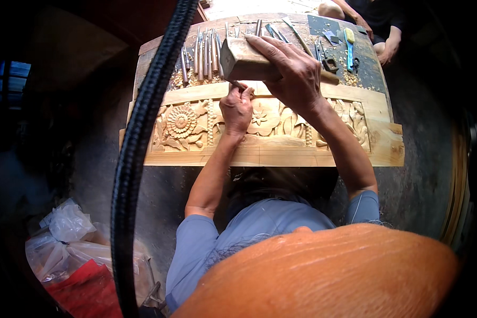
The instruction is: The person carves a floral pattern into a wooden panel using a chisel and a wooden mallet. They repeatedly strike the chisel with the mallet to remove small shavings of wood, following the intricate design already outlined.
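My left hand (pixel 237 111) is closed around a carving chisel (pixel 238 84), whose upper end pokes out above the fist; its cutting tip is hidden. Just above it, my right hand (pixel 298 71) grips a blocky wooden mallet (pixel 249 61), its fingers over the head and a stub of handle showing to the right. Mallet and chisel end overlap in the view, so I cannot tell if they touch. Beneath both hands lies a long pale carved wooden panel (pixel 201 157) with a round flower (pixel 182 121) in relief at the left, plus leaves and twisted borders.
Several chisels (pixel 205 55) lie in a row at the bench's far left among wood shavings. A blue brush (pixel 350 50) with pale bristles rests far right. Another person (pixel 376 26) is beyond the bench. A black braided cable (pixel 146 132) crosses the left side; plastic bags (pixel 71 228) lie below it.
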{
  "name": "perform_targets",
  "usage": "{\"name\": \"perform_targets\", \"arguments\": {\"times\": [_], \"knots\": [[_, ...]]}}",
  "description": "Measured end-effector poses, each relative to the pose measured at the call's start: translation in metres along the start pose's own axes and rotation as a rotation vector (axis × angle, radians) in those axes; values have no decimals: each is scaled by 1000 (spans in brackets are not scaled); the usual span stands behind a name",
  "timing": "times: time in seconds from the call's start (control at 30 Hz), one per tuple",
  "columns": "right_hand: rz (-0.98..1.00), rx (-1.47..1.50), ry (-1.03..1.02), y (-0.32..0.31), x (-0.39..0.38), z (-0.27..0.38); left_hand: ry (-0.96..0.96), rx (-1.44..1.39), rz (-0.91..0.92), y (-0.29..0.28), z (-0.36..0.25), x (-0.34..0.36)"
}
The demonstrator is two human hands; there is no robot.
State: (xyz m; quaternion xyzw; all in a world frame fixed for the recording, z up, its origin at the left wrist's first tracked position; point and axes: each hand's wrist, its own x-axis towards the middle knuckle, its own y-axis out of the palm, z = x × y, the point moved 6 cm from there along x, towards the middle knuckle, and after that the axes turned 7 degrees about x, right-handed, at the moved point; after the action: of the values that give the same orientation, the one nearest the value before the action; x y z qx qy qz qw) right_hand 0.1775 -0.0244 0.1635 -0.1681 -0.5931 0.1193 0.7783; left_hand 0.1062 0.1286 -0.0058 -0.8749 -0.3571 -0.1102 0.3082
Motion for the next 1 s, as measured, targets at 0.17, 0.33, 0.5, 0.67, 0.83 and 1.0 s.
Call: {"name": "perform_targets", "arguments": {"times": [0.17,0.33,0.5,0.67,0.83,1.0], "knots": [[205,-300,-224,19,-18,-17,360,325,-37,8,-32,-9],[-5,-50,-43,0,-6,-10,-1,-66,0,5,-3,-1],[194,-320,-253,15,-18,-11,380,323,10,13,-32,-11],[30,-56,-58,-2,-4,-10,-17,-43,4,6,-12,0],[204,-356,-273,14,-20,-10,270,377,10,14,-36,-7],[54,-104,-45,-4,-9,-17,-45,-36,44,10,-14,-2]]}}
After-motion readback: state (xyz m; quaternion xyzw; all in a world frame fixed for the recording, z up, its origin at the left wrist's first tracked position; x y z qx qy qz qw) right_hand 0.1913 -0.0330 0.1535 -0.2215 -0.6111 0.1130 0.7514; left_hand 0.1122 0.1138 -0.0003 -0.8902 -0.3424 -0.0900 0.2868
